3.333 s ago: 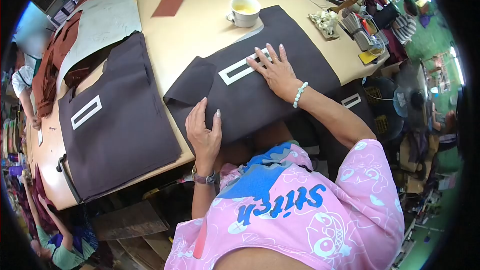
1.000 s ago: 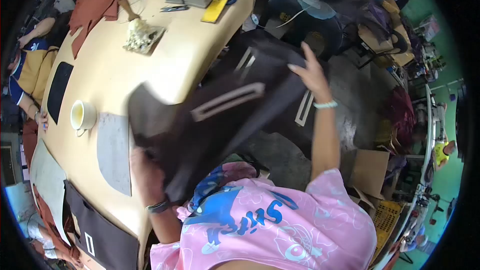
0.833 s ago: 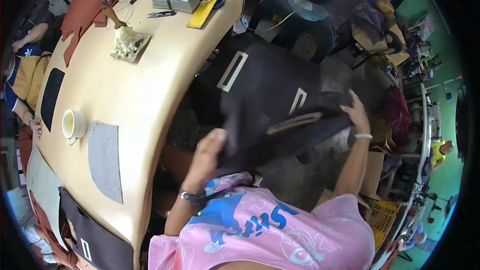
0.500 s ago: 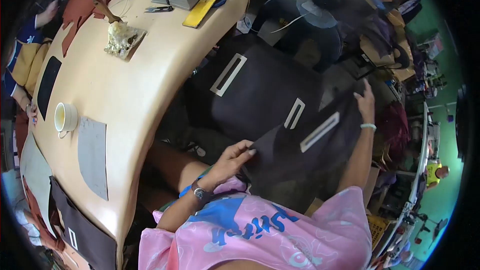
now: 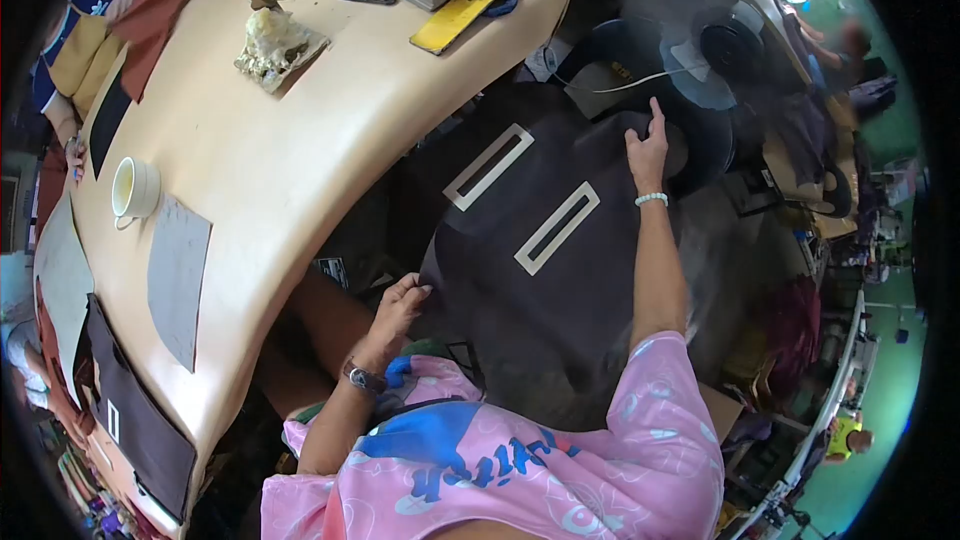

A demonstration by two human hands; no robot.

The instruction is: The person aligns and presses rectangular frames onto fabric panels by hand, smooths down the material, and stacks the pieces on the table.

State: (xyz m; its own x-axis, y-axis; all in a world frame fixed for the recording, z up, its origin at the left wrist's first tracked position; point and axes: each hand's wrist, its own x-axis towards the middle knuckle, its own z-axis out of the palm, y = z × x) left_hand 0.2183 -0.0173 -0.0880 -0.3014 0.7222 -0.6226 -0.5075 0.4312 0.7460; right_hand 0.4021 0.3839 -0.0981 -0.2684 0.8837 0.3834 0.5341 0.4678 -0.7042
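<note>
Head view: left hand [image 5: 397, 308] pinches the flexible dark-brown panel [image 5: 580, 300] by its edge, right hand [image 5: 648, 150] meets its far corner, grip unclear, the panel now swung across a matching sheet [image 5: 500, 115] beside the cream-topped table [image 5: 260, 190], leaving 2 white rectangular frames [image 5: 564, 235] visible, not 3, suggesting overlap.

The table [image 5: 330, 110] bears a cup [image 5: 143, 188] and grey panel [image 5: 180, 285].

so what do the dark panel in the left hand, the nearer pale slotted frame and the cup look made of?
Dark panel: matte, limp, curved edge; likely leather or leather-like synthetic, maybe fabric.
Pale slotted frame: flat, off-white, crisp edges; perhaps card or stiff backing.
Cup: smooth cream finish, rounded rim; probably glazed ceramic, plastic possible.
</note>
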